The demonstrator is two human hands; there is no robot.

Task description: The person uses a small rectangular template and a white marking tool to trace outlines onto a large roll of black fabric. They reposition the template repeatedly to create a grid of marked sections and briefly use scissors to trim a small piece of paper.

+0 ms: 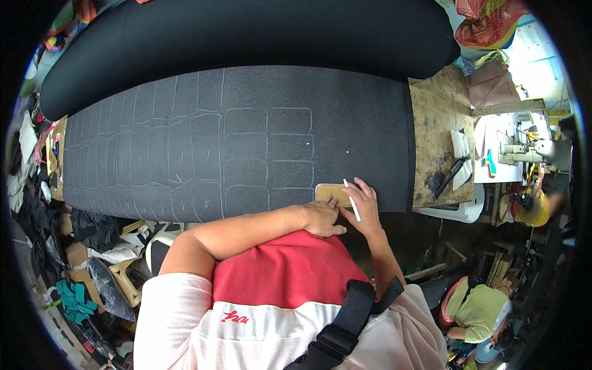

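Observation:
A dark grey sheet of cloth covers the table, drawn over with rows of pale outlines of rounded rectangles. At its near edge lies a tan template with rounded corners, lined up with the last drawn column. My left hand rests on this template, fingers stretched out and pressing it down. In my right hand is a slim white marking pen, held between thumb and fingers beside the template's right end. The pen's tip is too small to make out.
A thick black fabric roll lies along the table's far side. Bare worn wood shows at right, with a black-handled tool. Beyond stands a sewing machine. Another person is at lower right; scraps pile up left.

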